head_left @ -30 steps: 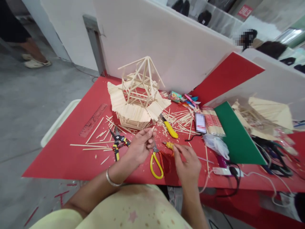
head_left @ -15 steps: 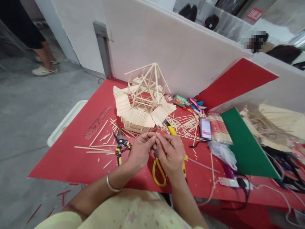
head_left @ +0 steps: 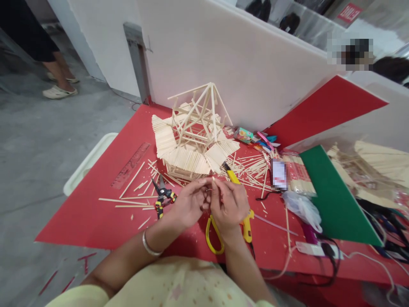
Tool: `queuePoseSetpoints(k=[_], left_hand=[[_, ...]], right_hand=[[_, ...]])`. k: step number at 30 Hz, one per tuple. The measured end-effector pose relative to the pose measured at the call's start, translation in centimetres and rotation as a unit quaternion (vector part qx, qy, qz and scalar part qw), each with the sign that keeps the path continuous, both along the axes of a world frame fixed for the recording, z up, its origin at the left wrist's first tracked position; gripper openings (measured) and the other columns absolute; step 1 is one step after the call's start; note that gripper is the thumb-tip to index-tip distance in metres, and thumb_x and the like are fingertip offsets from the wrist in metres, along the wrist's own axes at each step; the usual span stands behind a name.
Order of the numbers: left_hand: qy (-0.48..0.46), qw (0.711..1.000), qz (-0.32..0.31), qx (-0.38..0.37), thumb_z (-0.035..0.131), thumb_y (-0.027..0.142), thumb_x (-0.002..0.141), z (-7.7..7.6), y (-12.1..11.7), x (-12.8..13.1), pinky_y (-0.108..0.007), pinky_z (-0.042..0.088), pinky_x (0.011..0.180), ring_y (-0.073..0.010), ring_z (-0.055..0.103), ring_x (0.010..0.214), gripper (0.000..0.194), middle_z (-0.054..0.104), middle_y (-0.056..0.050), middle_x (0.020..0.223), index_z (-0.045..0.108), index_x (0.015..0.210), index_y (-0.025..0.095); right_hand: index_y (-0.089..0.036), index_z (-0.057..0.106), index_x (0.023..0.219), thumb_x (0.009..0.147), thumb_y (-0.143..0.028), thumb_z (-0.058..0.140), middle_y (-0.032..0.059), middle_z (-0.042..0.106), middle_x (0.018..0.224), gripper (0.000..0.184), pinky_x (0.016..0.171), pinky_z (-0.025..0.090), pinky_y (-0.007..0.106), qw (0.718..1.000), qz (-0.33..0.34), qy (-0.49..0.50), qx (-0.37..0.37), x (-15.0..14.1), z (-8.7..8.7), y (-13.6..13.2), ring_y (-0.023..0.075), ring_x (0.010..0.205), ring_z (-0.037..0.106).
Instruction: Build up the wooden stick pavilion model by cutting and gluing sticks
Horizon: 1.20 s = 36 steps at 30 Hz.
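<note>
Between the thumb and fingers of the right hand [head_left: 230, 208], a stick [head_left: 214, 180] is pinched, only its pale tip showing above the grip. Just beside it, the left hand [head_left: 191, 205] has its fingers curled inward; whether its grip is pressed on anything, I cannot tell. Below the hands, on the red table [head_left: 79, 221], lie scissors [head_left: 208, 236], one yellow handle loop in view, and a yellow glue gun [head_left: 247, 228], partly hidden behind the right hand. A cutter [head_left: 234, 176] lies just beyond that hand, and pliers [head_left: 164, 194] just beside the left. Past them stands the model [head_left: 188, 161], an open peaked frame above slatted eaves. Loose sticks [head_left: 251, 167] lie to its right, more to its front left, near a ruler [head_left: 131, 165]. Farther right are a phone [head_left: 279, 175], a packet of sticks [head_left: 298, 174], a plastic bag [head_left: 302, 207] and a tilted green board [head_left: 338, 200]. Behind the table rises a white panel [head_left: 223, 59].
</note>
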<state>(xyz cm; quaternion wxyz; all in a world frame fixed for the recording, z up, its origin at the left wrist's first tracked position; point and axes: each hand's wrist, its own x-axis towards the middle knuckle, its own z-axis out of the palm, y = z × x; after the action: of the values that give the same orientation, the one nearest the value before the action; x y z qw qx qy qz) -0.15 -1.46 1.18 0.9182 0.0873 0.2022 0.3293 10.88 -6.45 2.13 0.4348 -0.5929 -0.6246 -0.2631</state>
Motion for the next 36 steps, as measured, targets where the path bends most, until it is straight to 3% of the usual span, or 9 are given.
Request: queuePoseSetpoints(k=[7,22,36], left_hand=[[-0.016,0.997,0.040,-0.068,0.075,0.025,0.078,0.5,1.4,0.7,-0.016,0.039,0.039,-0.0064,0.056,0.049,0.017,0.064,0.003,0.066,0.064,0.081,0.013],[0.001,0.998,0.004,-0.063,0.072,0.024,0.078,0.8,2.5,0.8,-0.015,0.036,0.038,-0.0063,0.050,0.043,0.017,0.059,0.003,0.058,0.060,0.078,0.013],[0.013,0.998,-0.006,-0.066,0.074,0.022,0.074,1.4,2.6,0.8,-0.015,0.035,0.039,-0.0055,0.049,0.043,0.017,0.059,0.003,0.059,0.059,0.076,0.013]], right_hand=[[-0.021,0.068,0.109,0.083,-0.014,0.074,0.0051,0.071,0.091,0.027,0.082,0.053,0.031,1.000,-0.008,-0.016,0.014,-0.3,-0.2,1.1,0.0161,0.086,0.065],[-0.023,0.070,0.107,0.085,-0.017,0.073,0.0041,0.072,0.092,0.023,0.086,0.052,0.032,1.000,-0.015,-0.013,-0.009,0.3,-0.9,1.9,0.0160,0.088,0.065],[-0.021,0.067,0.103,0.085,-0.019,0.074,0.0043,0.071,0.091,0.020,0.083,0.052,0.032,1.000,-0.003,0.003,-0.005,0.4,-0.3,2.2,0.0161,0.086,0.065]])
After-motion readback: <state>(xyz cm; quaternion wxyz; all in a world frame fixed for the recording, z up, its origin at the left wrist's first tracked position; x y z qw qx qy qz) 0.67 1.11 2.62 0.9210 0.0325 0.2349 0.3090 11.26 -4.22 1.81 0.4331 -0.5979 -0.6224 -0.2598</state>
